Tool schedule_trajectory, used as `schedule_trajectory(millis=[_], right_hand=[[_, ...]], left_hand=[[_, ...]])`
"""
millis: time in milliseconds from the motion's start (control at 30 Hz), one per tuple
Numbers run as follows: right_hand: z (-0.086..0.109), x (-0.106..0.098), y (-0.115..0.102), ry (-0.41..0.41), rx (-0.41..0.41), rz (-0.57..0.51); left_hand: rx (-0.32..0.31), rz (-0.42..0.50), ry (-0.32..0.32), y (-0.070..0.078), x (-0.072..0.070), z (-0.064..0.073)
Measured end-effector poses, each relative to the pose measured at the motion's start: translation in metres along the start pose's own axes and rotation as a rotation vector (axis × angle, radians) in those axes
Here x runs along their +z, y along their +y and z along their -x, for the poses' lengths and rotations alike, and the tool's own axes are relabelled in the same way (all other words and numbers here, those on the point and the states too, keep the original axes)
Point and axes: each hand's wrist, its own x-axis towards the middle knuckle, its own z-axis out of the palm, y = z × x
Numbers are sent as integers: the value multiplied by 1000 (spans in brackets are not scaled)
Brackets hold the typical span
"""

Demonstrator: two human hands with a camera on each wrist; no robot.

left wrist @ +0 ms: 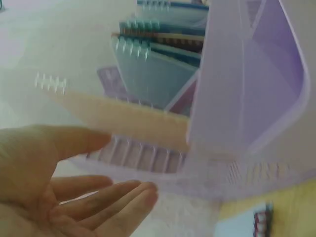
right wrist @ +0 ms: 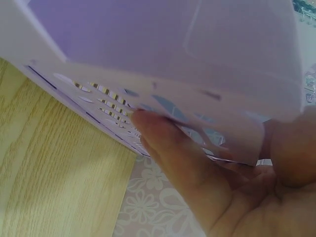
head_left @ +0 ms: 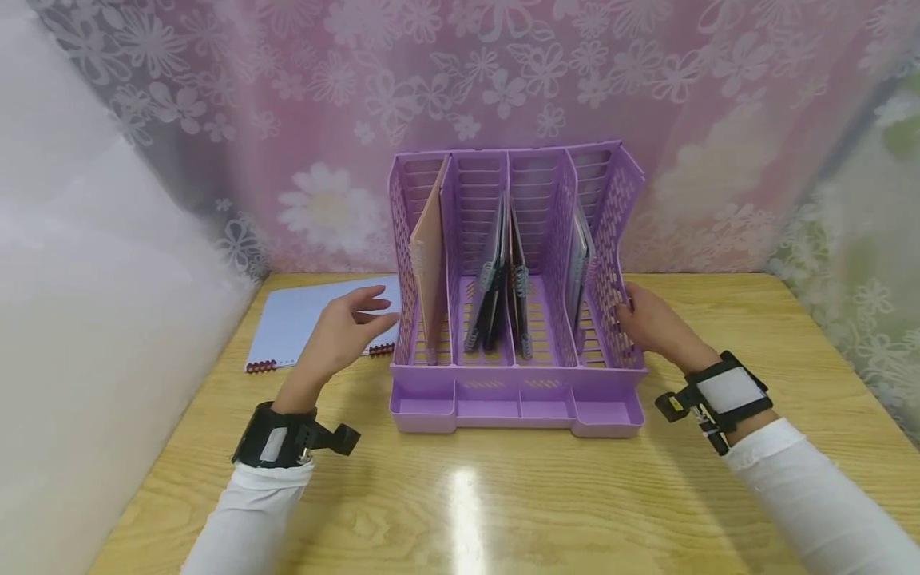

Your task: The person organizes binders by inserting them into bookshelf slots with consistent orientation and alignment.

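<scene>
A purple desktop file rack [head_left: 517, 375] stands upright on the table, its tall compartments divided by lattice walls. My right hand [head_left: 650, 323] grips its right side wall; in the right wrist view, fingers [right wrist: 170, 143] lie along the perforated panel. Beside the rack's left wall, my left hand [head_left: 341, 331] is held with fingers apart and nothing between them. A tan spiral notebook [head_left: 429, 263] leans in the leftmost compartment. Dark spiral notebooks [head_left: 491, 279] stand in the middle compartments, and a pale-covered one [head_left: 577, 263] is at the right.
Flat on the table's left lies a light blue notebook [head_left: 295, 315] with dark red rings, partly covered by my left hand. Shallow trays [head_left: 546, 409] run along the rack's front. Behind the wooden table [head_left: 460, 495] hangs a flowered pink curtain [head_left: 323, 104].
</scene>
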Motion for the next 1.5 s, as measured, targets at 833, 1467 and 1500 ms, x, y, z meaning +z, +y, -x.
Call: schedule_trajectory(millis=[833, 1467, 1500], right_hand=[[2, -1, 1, -35, 34, -100], [2, -1, 1, -30, 49, -88], [2, -1, 1, -32, 51, -89]], left_hand=[[-664, 1803, 225, -79, -28, 53], [-765, 1765, 289, -94, -38, 12], [-766, 1751, 280, -96, -40, 10]])
